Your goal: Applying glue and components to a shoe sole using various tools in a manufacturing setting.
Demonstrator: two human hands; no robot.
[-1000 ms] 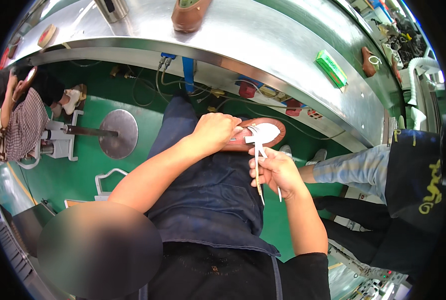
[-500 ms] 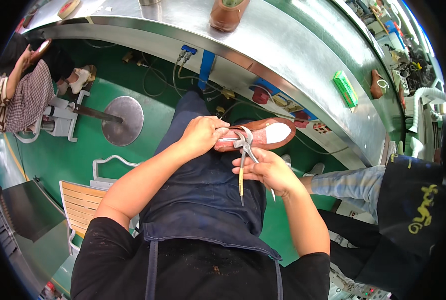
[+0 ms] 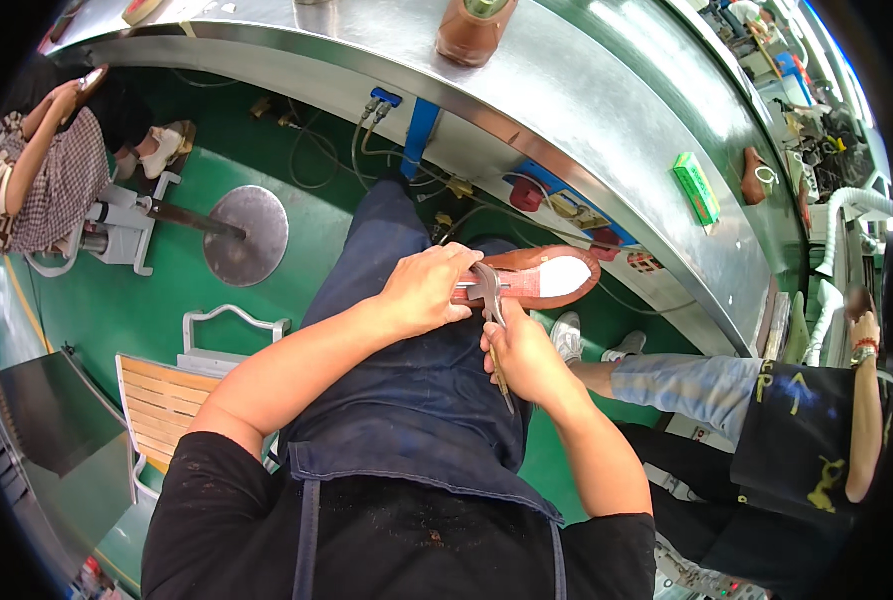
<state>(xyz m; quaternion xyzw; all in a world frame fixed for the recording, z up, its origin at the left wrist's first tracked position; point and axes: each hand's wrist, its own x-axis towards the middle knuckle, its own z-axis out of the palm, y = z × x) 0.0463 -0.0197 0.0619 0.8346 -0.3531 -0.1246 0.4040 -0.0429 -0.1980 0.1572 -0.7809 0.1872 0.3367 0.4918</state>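
Observation:
A brown shoe upper [image 3: 575, 290] lies sole side up over my lap, its reddish insole and white forefoot patch showing. My left hand [image 3: 429, 288] grips its heel end, fingers wrapped round the edge. In my right hand [image 3: 527, 352] are lasting pincers [image 3: 491, 290], metal-jawed, the fingers closed round the handles. The curved pincer head rests at the insole near my left fingertips. Whether the jaws bite on leather there, I cannot tell.
A metal workbench [image 3: 607, 120] curves ahead, bearing a brown shoe [image 3: 474, 32] and a green box [image 3: 696, 188]. One co-worker [image 3: 47, 170] sits far left; another in a dark apron [image 3: 797, 430] stands at right. A slatted wooden chair [image 3: 162, 405] and round metal plate [image 3: 247, 235] are left.
My right hand has closed round the pincer handles, which were spread apart before. The pincer head has turned against the insole. At right, the co-worker's arm has come into view.

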